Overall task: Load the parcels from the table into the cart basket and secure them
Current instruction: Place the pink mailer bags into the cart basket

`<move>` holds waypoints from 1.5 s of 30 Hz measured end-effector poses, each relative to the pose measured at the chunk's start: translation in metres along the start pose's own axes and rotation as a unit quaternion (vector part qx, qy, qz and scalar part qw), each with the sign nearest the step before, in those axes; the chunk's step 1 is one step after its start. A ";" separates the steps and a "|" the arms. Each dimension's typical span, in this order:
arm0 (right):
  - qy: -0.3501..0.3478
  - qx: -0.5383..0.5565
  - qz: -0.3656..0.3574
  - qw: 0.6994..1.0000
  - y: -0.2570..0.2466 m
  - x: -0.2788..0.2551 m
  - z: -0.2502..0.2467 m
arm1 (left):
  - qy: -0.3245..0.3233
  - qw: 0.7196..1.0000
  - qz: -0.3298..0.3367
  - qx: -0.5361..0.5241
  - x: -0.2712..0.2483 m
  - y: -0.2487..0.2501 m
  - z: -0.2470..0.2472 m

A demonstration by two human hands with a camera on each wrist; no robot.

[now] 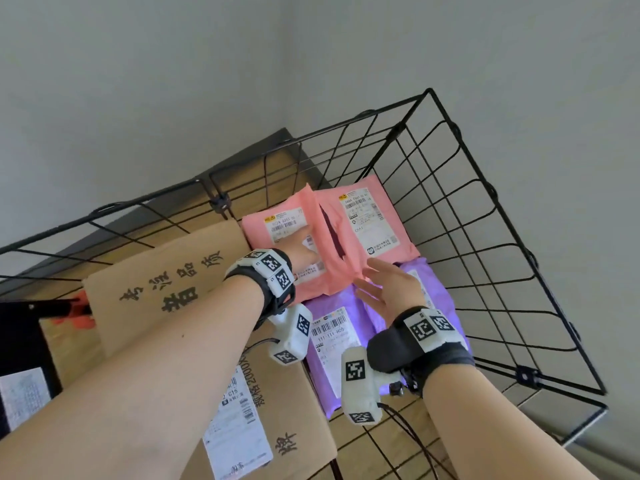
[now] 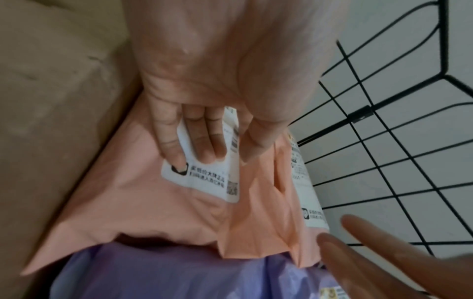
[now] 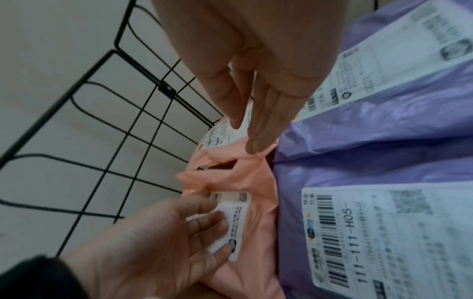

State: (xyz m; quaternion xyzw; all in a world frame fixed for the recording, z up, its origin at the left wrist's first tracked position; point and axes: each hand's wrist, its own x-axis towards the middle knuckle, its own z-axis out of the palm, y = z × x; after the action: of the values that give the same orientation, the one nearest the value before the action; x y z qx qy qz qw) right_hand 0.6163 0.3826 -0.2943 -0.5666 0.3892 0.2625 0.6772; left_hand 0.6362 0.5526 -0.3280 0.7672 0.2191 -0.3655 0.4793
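Note:
Inside the black wire cart basket (image 1: 346, 123) lie two pink parcels and two purple ones. My left hand (image 1: 302, 251) presses flat, fingers straight, on the white label of the left pink parcel (image 1: 254, 233); the left wrist view shows the fingers (image 2: 202, 141) on that parcel (image 2: 143, 202). My right hand (image 1: 391, 289) hovers open with fingers spread above the seam where the right pink parcel (image 1: 404, 235) meets the purple parcels (image 1: 322, 303). In the right wrist view the right hand (image 3: 261, 111) holds nothing and is just above the pink edge (image 3: 261, 202) beside the purple parcel (image 3: 384, 141).
Two brown cardboard boxes (image 1: 162, 271) (image 1: 287, 420) fill the basket's left side, tight against the pink parcel. A black labelled item (image 1: 20, 358) and something orange (image 1: 83, 315) sit at the far left. Wire walls (image 2: 358, 115) close in the far and right sides; grey wall behind.

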 end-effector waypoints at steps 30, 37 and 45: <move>0.138 0.144 -0.192 0.961 0.098 -0.368 -0.225 | -0.080 0.966 0.192 -0.155 -0.367 0.054 0.222; 0.216 0.169 -0.249 0.929 0.204 -0.499 -0.339 | -0.201 0.950 0.213 -0.112 -0.512 0.005 0.352; 0.325 0.217 -0.292 0.873 0.317 -0.622 -0.447 | -0.293 0.922 0.252 -0.029 -0.634 -0.044 0.479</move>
State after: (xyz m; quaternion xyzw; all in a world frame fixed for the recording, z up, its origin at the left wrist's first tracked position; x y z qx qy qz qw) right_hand -0.0864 0.0712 0.0154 -0.5464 0.4515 -0.2370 0.6644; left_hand 0.0346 0.1525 0.0044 0.6415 -0.1210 -0.4350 0.6202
